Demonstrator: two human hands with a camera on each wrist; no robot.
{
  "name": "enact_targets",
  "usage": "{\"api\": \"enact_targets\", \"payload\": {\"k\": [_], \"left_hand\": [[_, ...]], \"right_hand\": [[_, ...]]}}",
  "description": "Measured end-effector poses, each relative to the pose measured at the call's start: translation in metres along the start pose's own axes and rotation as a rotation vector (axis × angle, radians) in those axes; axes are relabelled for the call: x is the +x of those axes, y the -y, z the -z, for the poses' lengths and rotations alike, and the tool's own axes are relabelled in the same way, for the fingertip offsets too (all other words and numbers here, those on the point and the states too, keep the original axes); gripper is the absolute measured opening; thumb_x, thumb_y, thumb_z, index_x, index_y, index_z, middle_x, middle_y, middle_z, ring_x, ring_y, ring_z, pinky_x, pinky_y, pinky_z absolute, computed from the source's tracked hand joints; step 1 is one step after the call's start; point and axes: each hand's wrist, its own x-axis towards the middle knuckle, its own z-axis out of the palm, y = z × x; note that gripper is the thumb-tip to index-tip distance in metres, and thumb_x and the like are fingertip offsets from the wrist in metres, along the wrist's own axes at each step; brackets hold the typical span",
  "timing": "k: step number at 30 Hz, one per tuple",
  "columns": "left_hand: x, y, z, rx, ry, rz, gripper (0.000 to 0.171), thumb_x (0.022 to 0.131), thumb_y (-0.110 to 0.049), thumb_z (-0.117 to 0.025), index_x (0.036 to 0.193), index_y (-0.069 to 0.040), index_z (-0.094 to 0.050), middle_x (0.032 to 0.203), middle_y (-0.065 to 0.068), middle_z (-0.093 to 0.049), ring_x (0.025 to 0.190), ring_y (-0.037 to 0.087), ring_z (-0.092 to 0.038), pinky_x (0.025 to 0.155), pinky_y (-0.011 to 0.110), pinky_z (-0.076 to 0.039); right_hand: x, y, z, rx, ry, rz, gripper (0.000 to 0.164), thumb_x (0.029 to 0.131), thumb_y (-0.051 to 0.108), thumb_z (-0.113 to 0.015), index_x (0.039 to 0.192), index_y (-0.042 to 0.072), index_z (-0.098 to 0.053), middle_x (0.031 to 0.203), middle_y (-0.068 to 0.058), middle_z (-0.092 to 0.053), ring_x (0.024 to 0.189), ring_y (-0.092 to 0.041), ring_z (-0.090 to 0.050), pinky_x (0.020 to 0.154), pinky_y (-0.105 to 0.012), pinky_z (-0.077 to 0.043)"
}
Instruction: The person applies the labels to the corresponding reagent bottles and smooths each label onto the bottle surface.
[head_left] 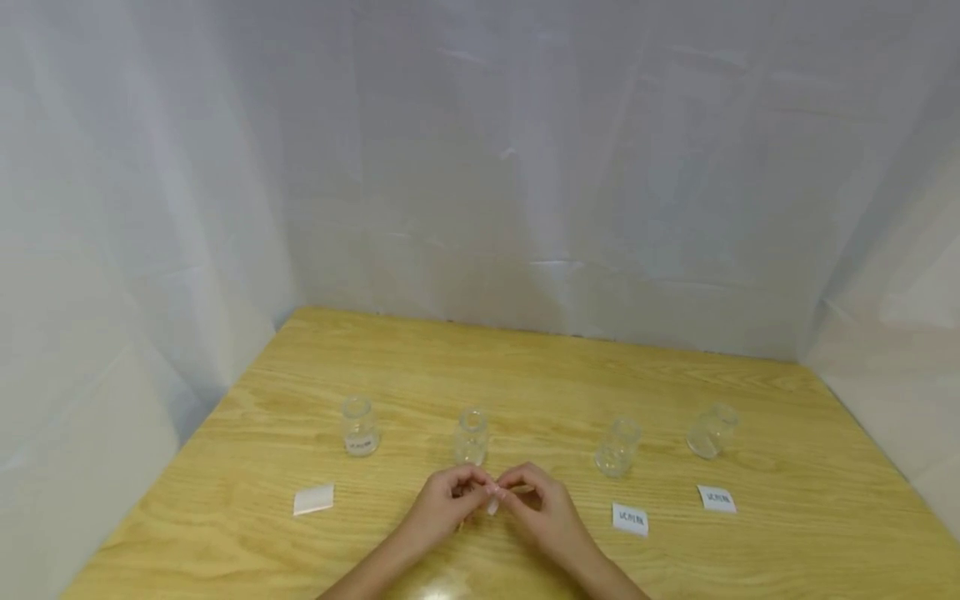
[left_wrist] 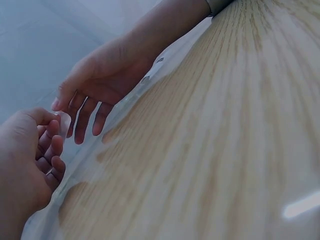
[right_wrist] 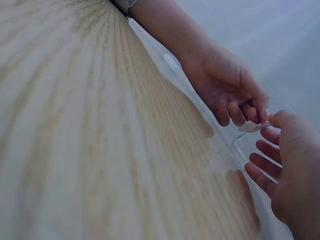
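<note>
1. Left hand [head_left: 444, 504]: thumb and forefinger pinch a small white label [head_left: 492, 505], held at the near middle of the tabletop; its other fingers are curled inward.
2. Right hand [head_left: 546, 510]: thumb and forefinger meet the left's at the same label, pinching it; remaining fingers looser and spread in the right wrist view.
3. Label position: between the two hands' fingertips, above the wood-grain table [head_left: 525, 367].
4. Four clear glass bottles in a loose row beyond the hands. Leftmost bottle [head_left: 360, 427] bears a printed label low down. Second bottle [head_left: 471, 437] stands just behind the fingertips. Third bottle [head_left: 618, 447] and rightmost bottle [head_left: 711, 431] appear slanted; cannot tell if tipped.
5. On the table: blank-faced label [head_left: 313, 500] at left; two character-printed labels [head_left: 630, 518] at right.
6. White sheeting [head_left: 465, 167] around.
</note>
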Motion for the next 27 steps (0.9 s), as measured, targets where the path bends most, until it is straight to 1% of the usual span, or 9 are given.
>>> {"api": "enact_targets", "payload": {"k": [2,5,7,11,12,14,17,21,27], "left_hand": [[0.0001,0.0003,-0.0003,0.009,0.001,-0.005,0.013,0.091,-0.009,-0.057,0.093,0.002,-0.063,0.072,0.007,-0.057,0.051,0.005,-0.041,0.043,0.016,-0.034],[0.0002,-0.0002,-0.0005,0.004,-0.001,-0.008,0.012,0.091,-0.007,-0.056,0.092,0.003,-0.062,0.071,0.009,-0.056,0.051,0.005,-0.041,0.043,0.016,-0.034],[-0.0014,-0.007,-0.0007,0.001,-0.005,0.002,0.011,0.091,-0.006,-0.057,0.092,0.003,-0.062,0.072,0.009,-0.056,0.052,0.007,-0.042,0.044,0.016,-0.035],[-0.0006,-0.0069,-0.001,-0.015,-0.023,0.007,0.01,0.09,-0.003,-0.056,0.091,0.004,-0.062,0.073,0.009,-0.056,0.051,0.008,-0.043,0.044,0.016,-0.035],[-0.001,-0.0073,-0.0009,-0.015,-0.033,0.009,0.01,0.09,-0.004,-0.057,0.091,0.004,-0.062,0.073,0.009,-0.056,0.051,0.008,-0.043,0.044,0.016,-0.035],[0.0002,-0.0014,-0.001,-0.02,-0.057,0.007,0.01,0.089,-0.006,-0.058,0.091,0.003,-0.062,0.073,0.007,-0.056,0.051,0.009,-0.044,0.043,0.016,-0.036],[-0.0013,-0.0034,-0.0004,-0.022,-0.093,0.001,0.011,0.089,-0.008,-0.059,0.091,0.002,-0.062,0.072,0.008,-0.056,0.052,0.009,-0.045,0.045,0.017,-0.038],[-0.0029,-0.004,0.0013,-0.021,-0.124,-0.013,0.011,0.089,-0.006,-0.059,0.092,0.004,-0.061,0.072,0.009,-0.055,0.053,0.01,-0.045,0.048,0.018,-0.04],[-0.0049,-0.0058,0.0044,-0.019,-0.186,-0.006,0.011,0.088,-0.006,-0.06,0.092,0.005,-0.061,0.069,0.009,-0.054,0.052,0.01,-0.045,0.048,0.019,-0.041]], "right_hand": [[0.0,-0.0002,0.0003,-0.009,-0.006,-0.005,0.004,0.087,0.003,-0.062,0.089,0.0,-0.062,0.092,-0.009,-0.062,0.086,-0.016,-0.06,0.073,-0.031,-0.052],[0.0,-0.0002,0.0009,-0.008,-0.024,-0.035,0.004,0.086,0.004,-0.062,0.088,0.0,-0.063,0.091,-0.008,-0.062,0.084,-0.015,-0.059,0.072,-0.031,-0.051],[0.0001,-0.0002,0.0012,-0.01,-0.044,-0.059,0.005,0.086,0.004,-0.063,0.087,0.0,-0.064,0.09,-0.007,-0.063,0.084,-0.014,-0.059,0.072,-0.03,-0.051],[0.0004,0.0008,0.0015,-0.004,-0.082,-0.099,0.003,0.085,0.001,-0.062,0.084,0.0,-0.064,0.088,-0.007,-0.063,0.083,-0.015,-0.057,0.07,-0.029,-0.05],[0.0005,0.0016,0.0017,-0.004,-0.09,-0.107,0.004,0.085,0.001,-0.062,0.083,-0.001,-0.064,0.088,-0.007,-0.063,0.083,-0.016,-0.057,0.07,-0.029,-0.05],[0.0008,0.0034,0.002,-0.001,-0.103,-0.123,0.004,0.085,0.0,-0.061,0.082,-0.001,-0.063,0.086,-0.007,-0.062,0.082,-0.017,-0.057,0.069,-0.028,-0.049],[0.0013,0.0064,0.0023,-0.001,-0.12,-0.138,0.006,0.086,0.001,-0.061,0.083,-0.003,-0.063,0.086,-0.006,-0.062,0.08,-0.017,-0.056,0.067,-0.028,-0.049],[0.0015,0.0075,0.0018,0.002,-0.145,-0.142,0.004,0.085,0.0,-0.061,0.083,-0.004,-0.063,0.085,-0.008,-0.062,0.077,-0.015,-0.056,0.065,-0.027,-0.048],[0.0014,0.0057,0.0015,0.011,-0.17,-0.145,0.005,0.085,0.0,-0.062,0.081,-0.003,-0.063,0.083,-0.007,-0.062,0.076,-0.017,-0.057,0.063,-0.025,-0.048]]}}
